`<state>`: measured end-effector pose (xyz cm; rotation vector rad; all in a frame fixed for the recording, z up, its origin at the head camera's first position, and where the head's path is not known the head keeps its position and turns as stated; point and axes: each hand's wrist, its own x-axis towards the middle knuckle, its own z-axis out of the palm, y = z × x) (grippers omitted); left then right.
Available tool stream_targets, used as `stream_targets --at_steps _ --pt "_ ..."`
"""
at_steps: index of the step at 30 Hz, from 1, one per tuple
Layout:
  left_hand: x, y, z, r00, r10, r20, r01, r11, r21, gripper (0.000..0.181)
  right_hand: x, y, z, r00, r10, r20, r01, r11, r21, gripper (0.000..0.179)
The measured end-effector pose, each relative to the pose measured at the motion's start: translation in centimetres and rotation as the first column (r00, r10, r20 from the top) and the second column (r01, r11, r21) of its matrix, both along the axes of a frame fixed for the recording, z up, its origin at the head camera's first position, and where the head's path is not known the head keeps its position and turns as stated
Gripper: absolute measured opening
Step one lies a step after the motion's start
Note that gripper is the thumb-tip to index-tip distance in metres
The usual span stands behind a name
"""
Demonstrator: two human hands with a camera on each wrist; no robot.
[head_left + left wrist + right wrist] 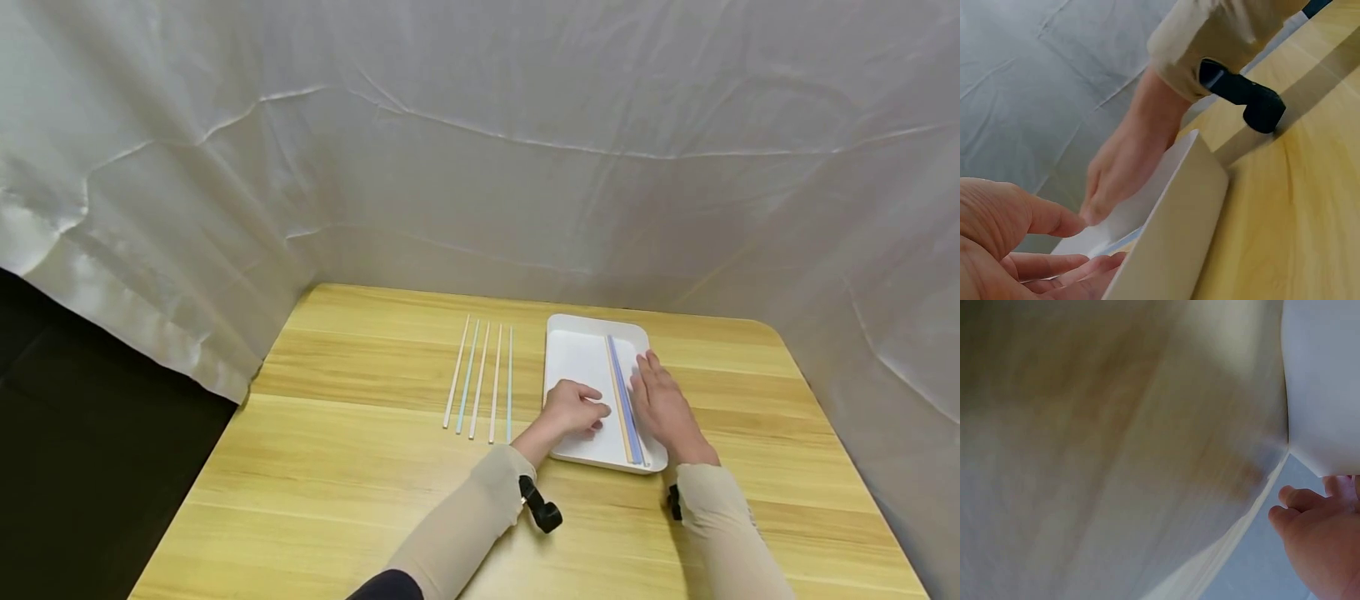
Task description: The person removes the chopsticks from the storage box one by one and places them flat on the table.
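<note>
Here in the foreground are the left sleeve (465, 521) and right sleeve (731, 533), both beige, reaching in over the wooden table (322, 475), a black device (542, 507) strapped at the left wrist; and follow them up to the white tray (573, 350) — that's where the action sits! The left hand (573, 408) hovers over the tray's left part, fingers loosely bent, thumb apart from them, no object visible in its grasp; across from it, the right hand (666, 408) lies along the right rim, fingers straight and close together, gripping nothing that shows; whether it touches the sticks is hard to tell. Between the two hands, inside the tray, lie an orange stick (618, 400) and a blue bundle (625, 400), side by side lengthwise — how many sticks make up the blue, I can't tell; and left of the tray, five loose sticks (480, 381), pale pink and light blue, lie spaced apart in a row.
</note>
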<state>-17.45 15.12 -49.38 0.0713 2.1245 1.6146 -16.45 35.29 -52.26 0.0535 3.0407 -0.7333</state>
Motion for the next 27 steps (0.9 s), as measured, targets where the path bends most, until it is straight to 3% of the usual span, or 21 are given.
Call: stream_targets --at_steps 8,20,27 --pt "0.6 1.5 -1.0 0.999 0.03 0.033 -0.029 0.999 -0.038 0.027 -0.1 0.0 -0.2 0.999 0.017 -0.028 -0.016 1.0 0.006 0.064" --pt "1.0 2.5 -1.6 0.994 0.087 0.063 -0.089 0.995 0.043 0.025 -0.1 -0.2 -0.2 0.999 0.023 -0.044 -0.023 1.0 -0.003 0.063" --pt "0.9 2.9 -2.1 0.994 0.097 0.048 -0.098 0.995 0.034 0.021 0.0 -0.2 0.0 0.999 0.025 -0.044 -0.025 1.0 -0.007 0.063"
